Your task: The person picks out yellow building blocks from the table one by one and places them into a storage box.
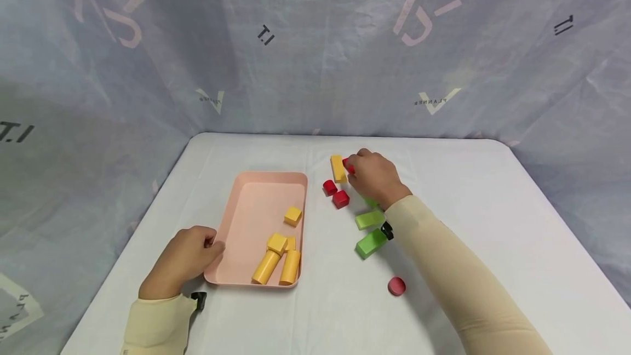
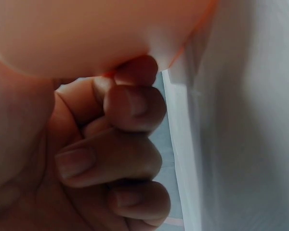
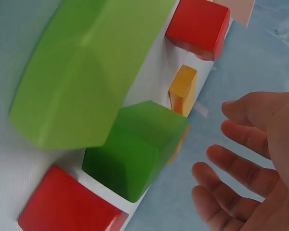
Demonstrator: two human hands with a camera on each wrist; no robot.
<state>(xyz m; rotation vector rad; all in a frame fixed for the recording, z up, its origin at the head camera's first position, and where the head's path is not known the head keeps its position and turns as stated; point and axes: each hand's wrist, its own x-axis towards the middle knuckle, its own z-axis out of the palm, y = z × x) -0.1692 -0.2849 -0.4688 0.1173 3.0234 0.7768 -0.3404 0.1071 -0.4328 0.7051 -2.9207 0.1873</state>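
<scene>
My left hand (image 1: 184,259) grips the near left side of a pink tray (image 1: 228,223). In the left wrist view its curled fingers (image 2: 135,106) lie against the tray's wall. Inside the tray are yellow blocks, among them a cube (image 1: 293,216) and a cylinder (image 1: 290,267). Toward the back of the table, my right hand (image 1: 376,177) hovers by a red block (image 1: 348,164) and a long yellow block (image 1: 338,169). The right wrist view has its fingers (image 3: 241,168) loosely bent and apart from the thumb, nothing between them. The hand partly hides the red block.
A red cylinder (image 1: 330,187) and a red cube (image 1: 340,199) lie right of the tray. Light green (image 1: 368,219) and darker green (image 1: 371,243) blocks sit beneath the right forearm. Nearer is a round red piece (image 1: 396,286). Printed cloth (image 1: 315,59) hangs behind the white table.
</scene>
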